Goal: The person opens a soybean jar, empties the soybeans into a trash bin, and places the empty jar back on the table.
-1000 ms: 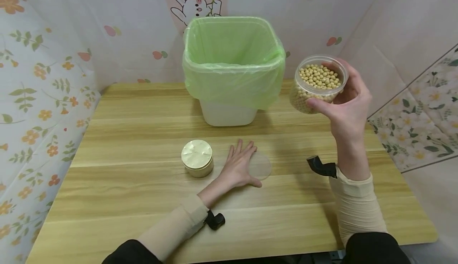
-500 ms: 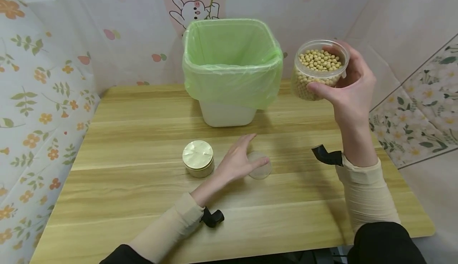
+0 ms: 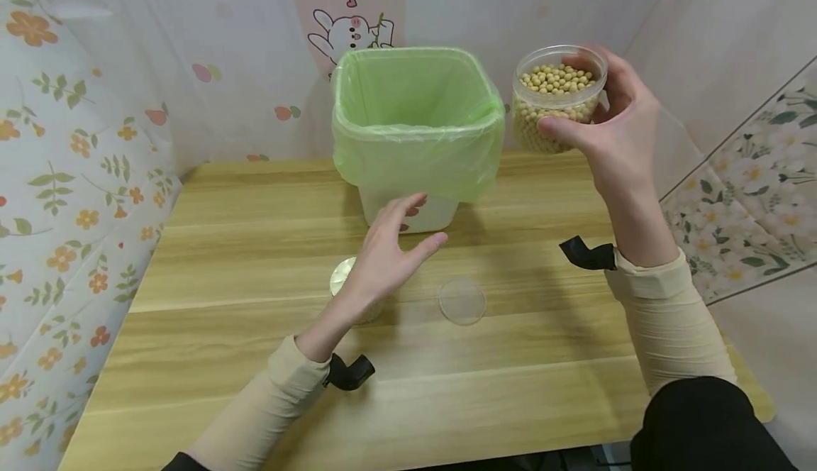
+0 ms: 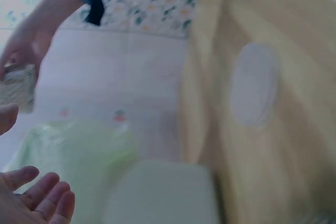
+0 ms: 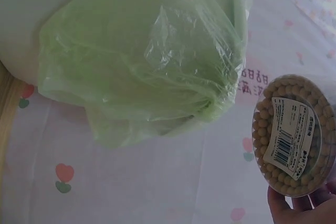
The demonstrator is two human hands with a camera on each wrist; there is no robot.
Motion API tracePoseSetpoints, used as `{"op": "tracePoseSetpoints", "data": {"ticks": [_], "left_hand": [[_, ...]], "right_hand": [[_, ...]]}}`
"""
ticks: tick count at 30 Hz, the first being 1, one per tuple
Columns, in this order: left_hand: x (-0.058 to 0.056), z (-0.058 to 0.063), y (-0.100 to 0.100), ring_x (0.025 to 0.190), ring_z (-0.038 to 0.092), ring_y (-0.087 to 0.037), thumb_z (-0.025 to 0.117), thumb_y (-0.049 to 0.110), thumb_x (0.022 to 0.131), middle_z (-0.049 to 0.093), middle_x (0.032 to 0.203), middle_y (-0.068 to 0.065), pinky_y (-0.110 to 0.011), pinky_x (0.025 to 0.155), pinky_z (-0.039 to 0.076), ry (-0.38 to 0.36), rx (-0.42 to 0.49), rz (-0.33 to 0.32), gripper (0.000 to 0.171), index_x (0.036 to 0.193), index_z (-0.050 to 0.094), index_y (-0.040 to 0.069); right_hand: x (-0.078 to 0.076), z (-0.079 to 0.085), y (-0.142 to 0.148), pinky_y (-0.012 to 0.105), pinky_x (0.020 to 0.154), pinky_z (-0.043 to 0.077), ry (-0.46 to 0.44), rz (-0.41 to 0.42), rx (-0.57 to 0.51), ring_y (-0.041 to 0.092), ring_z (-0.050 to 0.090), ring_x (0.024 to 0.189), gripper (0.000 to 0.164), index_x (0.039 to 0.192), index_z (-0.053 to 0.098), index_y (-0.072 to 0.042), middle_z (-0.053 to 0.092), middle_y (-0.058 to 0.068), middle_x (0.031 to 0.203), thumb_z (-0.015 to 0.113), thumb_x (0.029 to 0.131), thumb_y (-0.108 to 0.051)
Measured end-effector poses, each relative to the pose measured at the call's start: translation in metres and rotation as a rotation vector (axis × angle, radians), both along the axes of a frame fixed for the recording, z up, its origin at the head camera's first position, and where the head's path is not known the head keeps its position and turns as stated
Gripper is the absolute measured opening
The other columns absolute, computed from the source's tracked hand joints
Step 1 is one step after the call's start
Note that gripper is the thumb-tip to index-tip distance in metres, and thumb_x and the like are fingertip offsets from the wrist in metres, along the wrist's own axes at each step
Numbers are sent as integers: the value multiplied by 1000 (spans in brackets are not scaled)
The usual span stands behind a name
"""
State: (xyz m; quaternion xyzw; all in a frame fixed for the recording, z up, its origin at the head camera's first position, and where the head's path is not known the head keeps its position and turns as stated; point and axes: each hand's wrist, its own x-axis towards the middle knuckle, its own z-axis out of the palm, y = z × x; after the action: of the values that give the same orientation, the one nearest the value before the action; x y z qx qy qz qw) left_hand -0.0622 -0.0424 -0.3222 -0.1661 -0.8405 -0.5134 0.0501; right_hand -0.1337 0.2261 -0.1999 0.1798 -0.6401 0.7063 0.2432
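Note:
My right hand [image 3: 622, 127] grips a clear plastic jar [image 3: 532, 127] of round, pale yellow beans from its right side, thumb across the front. The jar is uncapped and held up to the right of the bin. A label with a barcode [image 5: 287, 142] shows on its base in the right wrist view. Over the table, my left hand [image 3: 386, 251] is raised with fingers spread and holds nothing. Behind that hand a gold-lidded can [image 3: 340, 274] is partly hidden. A clear round lid [image 3: 462, 302] lies flat on the table to its right.
A white bin [image 3: 440, 214] lined with a green plastic bag [image 3: 415, 155] stands at the back of the wooden table [image 3: 242, 272], against a patterned cloth wall. The bag's folds hang over the bin's rim.
My left hand lifts off the clear lid and moves left and up, now overlapping the can. My right hand raises the jar higher, still gripping it.

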Motion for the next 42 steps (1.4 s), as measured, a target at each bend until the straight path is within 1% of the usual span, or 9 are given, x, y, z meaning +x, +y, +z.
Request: {"op": "tracePoseSetpoints", "data": {"ticks": [5, 11, 15, 20, 25, 29, 32, 37, 42], "left_hand": [[-9, 22, -23, 126, 55, -24, 71, 29, 97, 59, 140, -7, -43, 107, 50, 102, 88, 32, 59, 148, 50, 7], [-22, 46, -49, 114, 62, -28, 71, 21, 97, 66, 128, -13, -44, 98, 53, 160, 142, 89, 50, 141, 56, 5], [-33, 58, -63, 101, 61, -19, 69, 20, 98, 67, 119, -12, -33, 88, 53, 180, 165, 150, 44, 138, 58, 4], [-48, 67, -75, 95, 57, -13, 66, 25, 101, 65, 112, -8, -24, 83, 48, 176, 169, 222, 41, 135, 59, 4], [-63, 71, -83, 97, 55, -11, 62, 34, 102, 62, 111, -4, -22, 85, 46, 113, 159, 297, 42, 132, 60, 6], [-73, 71, -87, 100, 54, -12, 58, 43, 103, 61, 115, -5, -25, 88, 45, 45, 124, 347, 46, 131, 58, 6], [-80, 72, -89, 101, 56, -13, 54, 51, 103, 61, 117, -5, -26, 90, 49, -26, 96, 370, 54, 133, 57, 7], [-91, 74, -90, 93, 61, -12, 48, 58, 103, 60, 107, 0, -27, 89, 58, -140, 124, 365, 58, 130, 58, 8], [-99, 77, -91, 86, 60, -11, 48, 56, 104, 59, 95, 1, -21, 81, 56, -216, 169, 315, 50, 117, 62, 10]], "right_hand": [[-12, 11, -5, 26, 101, 50, -26, -8, 65, 22, 59, 119, 72, 130, 66, -5, 68, 9, 126, 89, 64, 12], [-28, 25, -15, 25, 97, 50, -35, -23, 109, 18, 58, 116, 68, 127, 67, -5, 68, 6, 123, 90, 64, 7], [-40, 33, -21, 24, 91, 51, -56, -9, 137, 16, 59, 110, 64, 124, 68, -6, 68, 5, 119, 90, 65, 5], [-55, 40, -27, 21, 86, 54, -83, -36, 269, 15, 62, 106, 62, 124, 69, -9, 67, 1, 115, 92, 67, -2], [-67, 49, -35, 19, 87, 54, -101, -73, 420, 12, 63, 105, 67, 130, 66, -11, 66, -4, 117, 93, 69, -8], [-71, 55, -42, 19, 88, 54, -123, -69, 461, 11, 63, 105, 70, 133, 64, -12, 65, -6, 117, 94, 69, -10], [-73, 60, -46, 19, 87, 55, -127, -73, 490, 12, 64, 104, 65, 127, 67, -13, 65, -6, 117, 95, 68, -12], [-77, 69, -52, 19, 88, 52, -131, -75, 600, 8, 60, 108, 64, 126, 67, -14, 65, -9, 115, 95, 69, -18], [-85, 74, -55, 19, 91, 49, -122, -83, 756, 4, 56, 109, 72, 137, 62, -14, 63, -13, 114, 94, 72, -23]]}}
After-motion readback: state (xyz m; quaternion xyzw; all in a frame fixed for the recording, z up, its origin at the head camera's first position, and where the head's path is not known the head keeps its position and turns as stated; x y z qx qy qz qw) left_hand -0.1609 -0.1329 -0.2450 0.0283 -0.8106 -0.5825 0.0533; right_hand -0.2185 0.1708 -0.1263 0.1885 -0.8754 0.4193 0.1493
